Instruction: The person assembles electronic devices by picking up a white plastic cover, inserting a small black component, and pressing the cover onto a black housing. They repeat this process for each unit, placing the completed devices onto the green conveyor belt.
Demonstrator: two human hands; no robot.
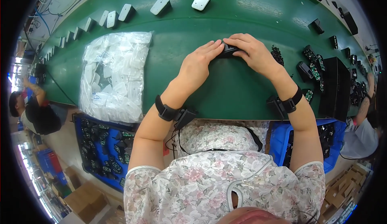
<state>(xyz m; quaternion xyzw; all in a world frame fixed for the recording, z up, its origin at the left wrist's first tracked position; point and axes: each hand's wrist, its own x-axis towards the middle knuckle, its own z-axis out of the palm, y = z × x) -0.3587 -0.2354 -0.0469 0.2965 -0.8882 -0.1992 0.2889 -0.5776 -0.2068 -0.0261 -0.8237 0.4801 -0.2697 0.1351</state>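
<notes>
On the green work table [177, 75], both my hands grip a small black plastic casing [228, 52]. My left hand [198, 62] closes on its left side, fingertips pressed against the top. My right hand [254, 54] wraps the right side, its thumb along the near edge. The fingers hide much of the casing. Just right of my right hand lies a heap of tiny black parts [277, 55]. Farther right, several black casings with green circuit boards [311, 58] are scattered beside my right forearm.
Left of my hands lies a clear bag [115, 77] of white plastic parts. White casings [160, 5] form a curved row along the far side. A black box [336, 89] stands at right. Blue bins [278, 138] sit below the table edge. People work at both sides.
</notes>
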